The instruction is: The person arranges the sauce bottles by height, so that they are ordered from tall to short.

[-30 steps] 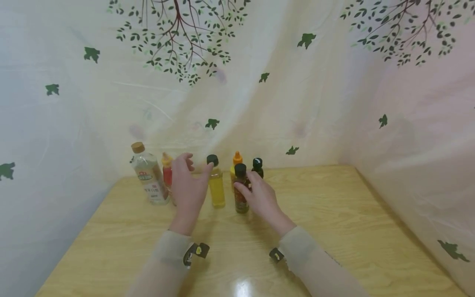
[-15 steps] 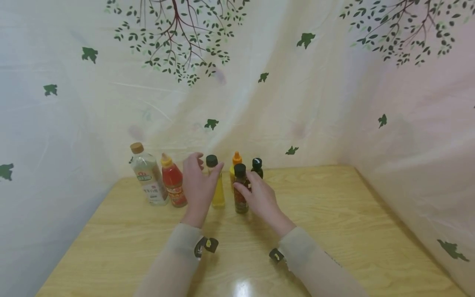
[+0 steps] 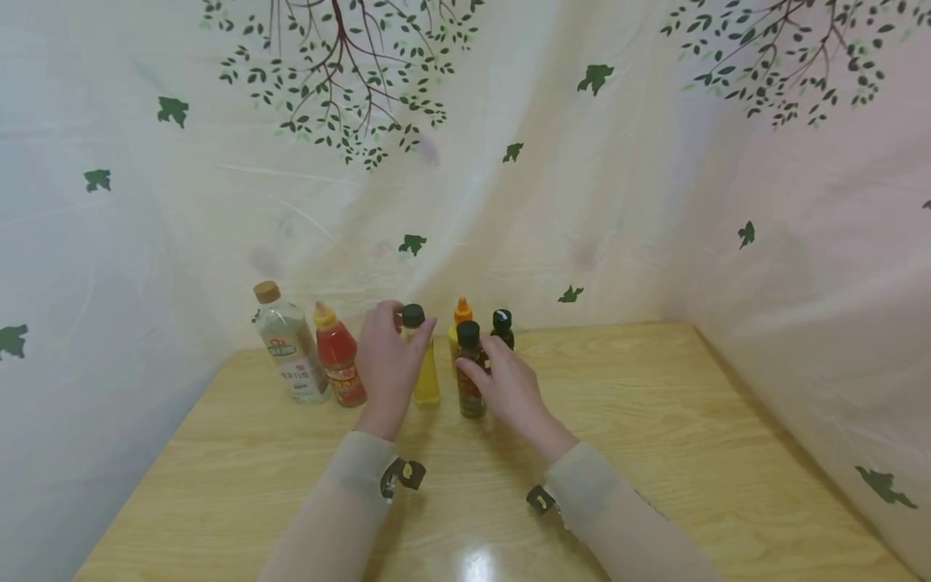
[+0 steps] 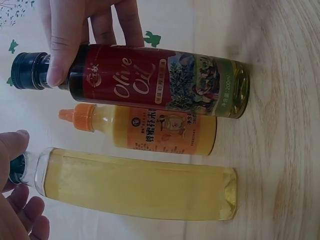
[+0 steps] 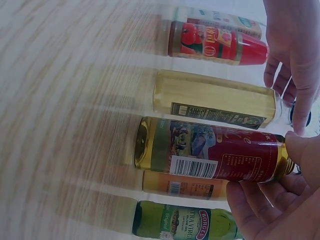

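I have the right grip (image 3: 513, 384) holding the olive oil bottle (image 4: 160, 82) at its neck, centre of the head frame: round glass, glossy maroon label, upright. Just left, the left grip (image 3: 385, 356) is set round the cap of the clear bottle (image 4: 140, 185), flat-sided, pale yellow liquid inside; whether the fingers press it I cannot tell. Behind the maroon label, partly hidden: smooth squeeze bottle (image 4: 165, 130), pointed orange nozzle. Bottom of right-wrist frame: green bottle (image 5: 185, 222). Left of centre, head frame: red sauce bottle (image 3: 339, 352), tapered, beside a broad transparent bottle (image 3: 291, 347), tan cap. Worktop (image 3: 618, 461): pale wood grain, glossy.
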A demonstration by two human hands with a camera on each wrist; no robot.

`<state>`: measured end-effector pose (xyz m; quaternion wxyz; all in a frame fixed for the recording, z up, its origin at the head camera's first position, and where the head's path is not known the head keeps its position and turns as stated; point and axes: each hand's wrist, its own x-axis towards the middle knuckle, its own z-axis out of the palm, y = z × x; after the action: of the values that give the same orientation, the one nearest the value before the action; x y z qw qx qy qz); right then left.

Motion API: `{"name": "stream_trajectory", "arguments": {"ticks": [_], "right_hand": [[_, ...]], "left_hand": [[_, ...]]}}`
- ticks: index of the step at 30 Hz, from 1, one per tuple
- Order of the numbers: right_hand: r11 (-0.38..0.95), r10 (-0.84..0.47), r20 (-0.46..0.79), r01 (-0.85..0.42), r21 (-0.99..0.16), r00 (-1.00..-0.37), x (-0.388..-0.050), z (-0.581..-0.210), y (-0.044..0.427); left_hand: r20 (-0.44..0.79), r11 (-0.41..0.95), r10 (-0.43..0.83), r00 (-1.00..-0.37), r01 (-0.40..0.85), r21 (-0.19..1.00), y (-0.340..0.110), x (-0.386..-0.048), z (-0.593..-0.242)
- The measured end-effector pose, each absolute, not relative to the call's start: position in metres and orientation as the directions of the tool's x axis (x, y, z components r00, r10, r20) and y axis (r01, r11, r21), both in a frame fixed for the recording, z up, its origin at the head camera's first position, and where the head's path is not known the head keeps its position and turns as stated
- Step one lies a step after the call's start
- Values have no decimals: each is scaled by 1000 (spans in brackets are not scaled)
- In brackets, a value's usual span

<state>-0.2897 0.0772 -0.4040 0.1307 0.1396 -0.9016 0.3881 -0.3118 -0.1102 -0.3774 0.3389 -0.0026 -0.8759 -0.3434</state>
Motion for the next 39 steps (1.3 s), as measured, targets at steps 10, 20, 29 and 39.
{"name": "stream_trajectory", "arguments": {"ticks": [10, 20, 29, 39], "right_hand": [[659, -152, 349, -358, -662, -925, -290, -405, 77], [657, -152, 351, -360, -663, -924, -287, -404, 77], [654, -152, 345, -356, -667, -926, -288, -404, 77], [647, -155, 353, -365, -669, -923, -288, -405, 77]], "left_hand": [[553, 793, -209, -807, 191, 578, -113, -305, -368], [566, 816, -141, -812, 229, 531, -122, -301, -361], [587, 773, -79, -806, 323, 546, -137, -303, -350], [488, 763, -14, -873, 307, 570, -161, -309, -338]]}}
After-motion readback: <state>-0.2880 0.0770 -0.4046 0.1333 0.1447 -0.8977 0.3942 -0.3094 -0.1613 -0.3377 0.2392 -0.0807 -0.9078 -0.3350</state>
